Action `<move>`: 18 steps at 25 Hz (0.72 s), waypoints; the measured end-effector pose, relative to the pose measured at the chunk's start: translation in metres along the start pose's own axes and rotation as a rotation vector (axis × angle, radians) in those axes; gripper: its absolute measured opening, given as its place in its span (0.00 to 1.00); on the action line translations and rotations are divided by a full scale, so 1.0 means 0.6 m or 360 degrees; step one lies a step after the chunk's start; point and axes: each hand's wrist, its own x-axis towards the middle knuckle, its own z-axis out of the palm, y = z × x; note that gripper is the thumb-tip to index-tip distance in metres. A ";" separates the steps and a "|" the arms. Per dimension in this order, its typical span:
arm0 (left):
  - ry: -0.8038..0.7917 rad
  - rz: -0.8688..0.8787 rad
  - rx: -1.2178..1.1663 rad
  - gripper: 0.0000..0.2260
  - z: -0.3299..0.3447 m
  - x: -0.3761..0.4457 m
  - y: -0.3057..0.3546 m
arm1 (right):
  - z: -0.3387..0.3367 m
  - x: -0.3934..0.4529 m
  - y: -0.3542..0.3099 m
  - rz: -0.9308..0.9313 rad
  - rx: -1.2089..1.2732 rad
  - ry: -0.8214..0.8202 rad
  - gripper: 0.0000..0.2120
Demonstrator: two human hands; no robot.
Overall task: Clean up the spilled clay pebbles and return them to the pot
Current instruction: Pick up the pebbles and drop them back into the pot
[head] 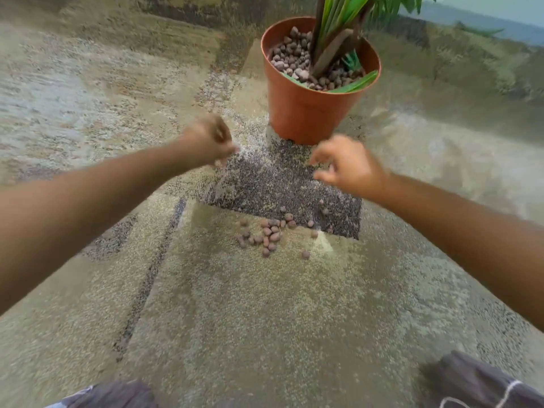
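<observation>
A terracotta-coloured plastic pot [303, 113] stands on the rug at upper centre, filled with brown clay pebbles around a green plant's stem. A small pile of spilled clay pebbles [269, 232] lies on the rug, nearer to me than the pot. My left hand [209, 139] hovers left of the pot's base with its fingers curled; motion blur hides whether it holds pebbles. My right hand [347, 163] hovers just below the pot, fingers bent and apart, nothing visible in it. Both hands are above the pile, not touching it.
The patterned rug [265, 319] in beige, grey and dark patches covers the whole floor. The plant's green leaves [347, 13] rise past the top edge. My knees in dark shorts [477, 384] show at the bottom corners.
</observation>
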 end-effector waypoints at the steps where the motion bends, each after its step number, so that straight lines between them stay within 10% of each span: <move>1: -0.0104 -0.0043 0.0124 0.08 0.021 -0.013 -0.031 | 0.031 -0.023 0.013 0.0055 -0.0022 -0.0191 0.10; 6: -0.0141 0.0128 0.0386 0.08 0.092 -0.028 -0.082 | 0.066 -0.069 0.048 0.0263 0.0474 -0.0547 0.13; 10: -0.0663 0.0285 0.0392 0.11 0.117 -0.055 -0.085 | 0.066 -0.099 0.032 0.0208 0.0220 -0.0870 0.18; 18: -0.0464 0.0371 0.0789 0.20 0.143 -0.076 -0.082 | 0.073 -0.093 -0.014 0.0451 0.0382 -0.0706 0.20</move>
